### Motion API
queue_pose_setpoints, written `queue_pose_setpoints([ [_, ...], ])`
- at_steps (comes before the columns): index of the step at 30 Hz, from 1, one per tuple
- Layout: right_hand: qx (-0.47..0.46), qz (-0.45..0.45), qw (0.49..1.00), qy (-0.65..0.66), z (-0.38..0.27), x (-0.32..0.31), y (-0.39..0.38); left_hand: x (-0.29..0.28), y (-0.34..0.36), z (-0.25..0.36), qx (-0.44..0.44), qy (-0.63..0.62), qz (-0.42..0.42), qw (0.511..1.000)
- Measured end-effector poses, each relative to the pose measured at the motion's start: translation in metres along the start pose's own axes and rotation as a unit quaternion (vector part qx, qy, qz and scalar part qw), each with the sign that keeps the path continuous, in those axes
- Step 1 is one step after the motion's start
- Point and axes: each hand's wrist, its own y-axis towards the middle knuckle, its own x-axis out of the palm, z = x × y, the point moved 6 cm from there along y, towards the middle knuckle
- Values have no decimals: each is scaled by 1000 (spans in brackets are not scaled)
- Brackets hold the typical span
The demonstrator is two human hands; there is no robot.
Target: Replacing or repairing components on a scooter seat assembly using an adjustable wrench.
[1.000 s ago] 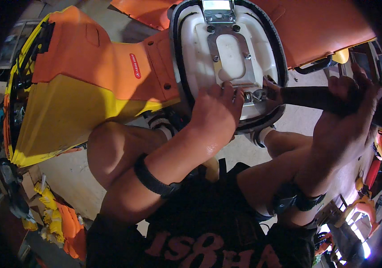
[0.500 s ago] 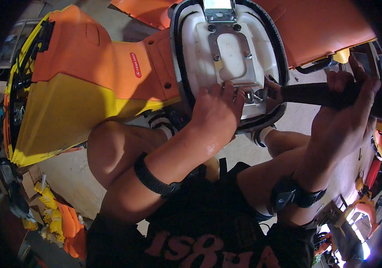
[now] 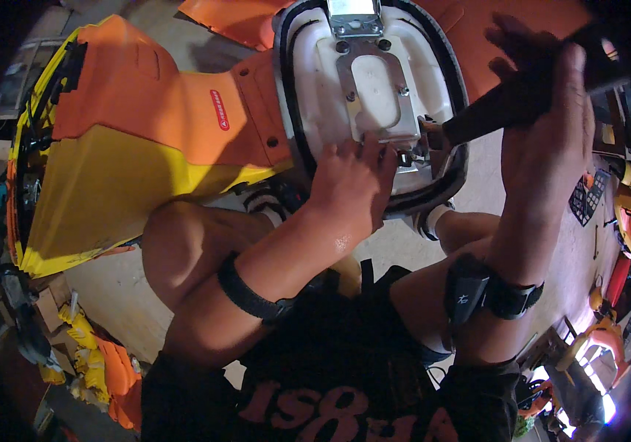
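A seat-like part with a white plastic underside (image 3: 319, 88) and a black rubber edge stands before me. An oval metal bracket (image 3: 402, 99) is bolted to it, with a small metal latch fitting (image 3: 413, 156) at its lower end. My left hand (image 3: 352, 184) lies at the near edge, fingers curled onto the lower end of the bracket; what the fingertips touch is partly hidden. My right hand (image 3: 551, 125) grips a long black-handled tool (image 3: 500, 103), thumb along the handle and fingers spread behind it. The tool's head meets the right side of the latch fitting; its exact kind is unclear.
An orange and yellow scooter body (image 3: 205, 118) fills the left. A metal hinge (image 3: 356, 18) holds the seat part at the top. Yellow and orange panels (image 3: 113, 365) lie at lower left. A black grid-like piece (image 3: 588, 197) and orange parts lie at right.
My right hand and the tool's handle have swung upward and a little left, while its head stays by the fitting. The seat part and my left hand have shifted slightly left.
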Motion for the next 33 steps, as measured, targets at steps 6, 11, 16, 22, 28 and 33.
queue_pose_setpoints([
  [6,100,-70,992,-14,-10,28,-16,4,0,-1,2,0,2,1000],
  [11,58,-189,980,8,5,31,-18,3,-1,-1,12,14,7,1000],
  [16,85,-221,971,15,6,33,-31,4,-3,-1,10,22,0,1000],
  [22,152,-221,937,224,9,26,-28,5,0,-1,15,37,-14,999],
  [28,107,-297,898,306,6,24,-27,1,2,-1,1,17,-28,999],
  [33,101,-230,955,155,14,14,-22,2,1,-3,2,24,-32,999],
])
